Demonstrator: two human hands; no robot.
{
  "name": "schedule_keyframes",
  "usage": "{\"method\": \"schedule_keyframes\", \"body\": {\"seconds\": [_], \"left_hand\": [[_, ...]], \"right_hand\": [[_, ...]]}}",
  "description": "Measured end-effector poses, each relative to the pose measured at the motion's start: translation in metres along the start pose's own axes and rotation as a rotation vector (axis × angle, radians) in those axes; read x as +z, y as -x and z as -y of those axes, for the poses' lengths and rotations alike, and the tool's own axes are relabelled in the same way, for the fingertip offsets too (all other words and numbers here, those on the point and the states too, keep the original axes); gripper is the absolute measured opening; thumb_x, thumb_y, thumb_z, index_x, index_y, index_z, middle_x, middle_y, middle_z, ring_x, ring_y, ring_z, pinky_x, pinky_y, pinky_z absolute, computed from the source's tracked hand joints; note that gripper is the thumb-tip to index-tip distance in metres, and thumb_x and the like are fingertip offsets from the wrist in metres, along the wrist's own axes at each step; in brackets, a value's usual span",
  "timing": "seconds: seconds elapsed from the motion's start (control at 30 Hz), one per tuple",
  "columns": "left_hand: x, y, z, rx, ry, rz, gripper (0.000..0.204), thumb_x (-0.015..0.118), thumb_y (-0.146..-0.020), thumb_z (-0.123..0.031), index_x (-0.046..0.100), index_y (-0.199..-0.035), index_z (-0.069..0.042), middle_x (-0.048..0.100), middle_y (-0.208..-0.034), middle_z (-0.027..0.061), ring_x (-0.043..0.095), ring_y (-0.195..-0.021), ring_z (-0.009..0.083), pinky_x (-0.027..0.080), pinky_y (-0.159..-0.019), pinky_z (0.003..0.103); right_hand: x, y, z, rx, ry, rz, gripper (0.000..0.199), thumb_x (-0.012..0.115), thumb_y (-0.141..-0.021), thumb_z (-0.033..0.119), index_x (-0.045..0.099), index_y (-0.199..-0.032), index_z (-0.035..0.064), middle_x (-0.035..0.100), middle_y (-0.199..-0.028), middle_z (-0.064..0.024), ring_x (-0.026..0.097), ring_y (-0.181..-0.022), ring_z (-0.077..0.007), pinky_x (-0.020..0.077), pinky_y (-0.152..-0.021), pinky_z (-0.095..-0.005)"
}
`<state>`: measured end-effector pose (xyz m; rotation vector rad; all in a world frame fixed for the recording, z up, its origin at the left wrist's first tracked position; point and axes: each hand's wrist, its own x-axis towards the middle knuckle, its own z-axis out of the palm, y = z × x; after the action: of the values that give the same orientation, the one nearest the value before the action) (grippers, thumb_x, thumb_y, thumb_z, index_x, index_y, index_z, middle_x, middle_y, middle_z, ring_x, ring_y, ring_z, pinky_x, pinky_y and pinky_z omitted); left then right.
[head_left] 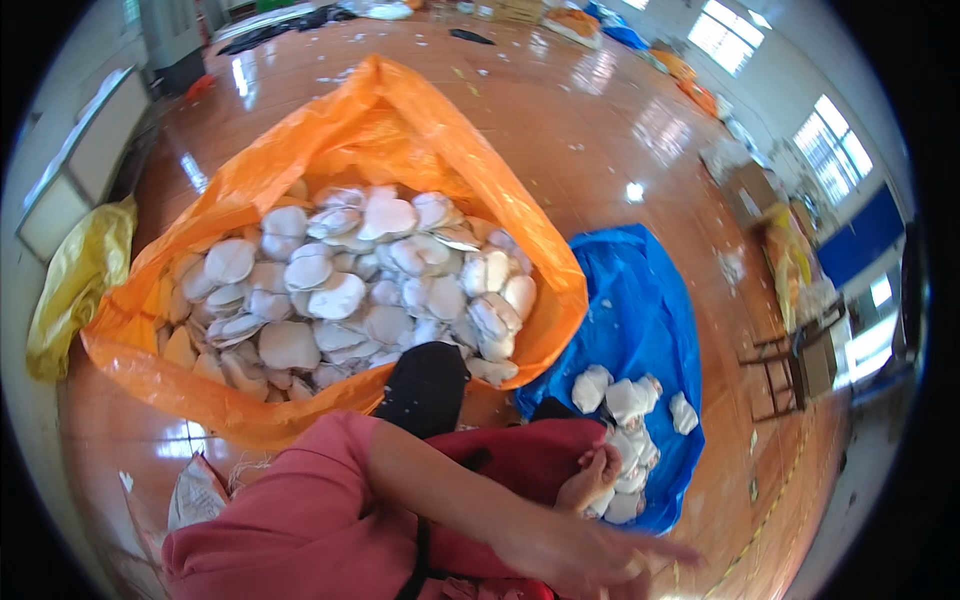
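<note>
My left arm reaches across my lap to the right. At its end my left hand (610, 562) is blurred, with its fingers stretched out and apart and nothing visible in them. My right hand (592, 482) is beyond that forearm, its fingers curled together; whatever they may hold is hidden. Next to it, a pile of white rounded bundles (627, 452) lies on a blue plastic sheet or bag (655, 300). A large open orange bag (430, 130) spreads in front of me, filled with many flat, rounded white pads (338, 296), some in stacks.
A black-covered knee or shoe (425, 385) presses at the orange bag's near rim. A yellow bag (85, 280) leans by the left wall. At the right stand a wooden chair (785, 365) and a cardboard box (750, 193). White scraps dot the shiny tiled floor (560, 130).
</note>
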<state>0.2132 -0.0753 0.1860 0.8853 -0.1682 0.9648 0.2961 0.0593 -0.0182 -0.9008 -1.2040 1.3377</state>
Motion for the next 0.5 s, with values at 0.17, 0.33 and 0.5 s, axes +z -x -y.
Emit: {"method": "schedule_keyframes", "body": {"seconds": [0.17,0.33,0.5], "left_hand": [[-0.036,0.177,-0.038,0.476,-0.526,-1.058,0.055,0.063,-0.097,-0.032,0.045,-0.138,-0.002,0.062,-0.109,0.014,0.062,-0.101,0.0223,0.051,-0.092,0.037],[-0.083,0.369,0.006,0.895,-0.181,-1.853,0.038,0.061,-0.097,-0.024,0.051,-0.131,-0.01,0.062,-0.107,0.0081,0.062,-0.095,0.0168,0.053,-0.083,0.033],[-0.122,0.472,0.05,1.041,0.256,-2.072,0.033,0.069,-0.092,-0.026,0.054,-0.119,-0.014,0.064,-0.101,0.0066,0.06,-0.091,0.0203,0.051,-0.083,0.037]], "right_hand": [[0.01,0.003,-0.002,-0.024,0.003,0.05,0.007,0.055,-0.096,0.004,0.06,-0.101,0.0047,0.061,-0.084,-0.0034,0.049,-0.063,-0.0059,0.0392,-0.055,-0.0184],[0.011,0.0,-0.004,-0.056,0.067,0.04,0.007,0.055,-0.096,0.008,0.061,-0.1,0.0073,0.061,-0.085,-0.0008,0.048,-0.065,-0.0048,0.0395,-0.058,-0.0187],[0.014,-0.001,0.0,-0.055,0.092,0.024,0.008,0.053,-0.097,0.008,0.06,-0.1,0.0063,0.062,-0.087,-0.0021,0.048,-0.066,-0.0051,0.0384,-0.057,-0.0182]]}}
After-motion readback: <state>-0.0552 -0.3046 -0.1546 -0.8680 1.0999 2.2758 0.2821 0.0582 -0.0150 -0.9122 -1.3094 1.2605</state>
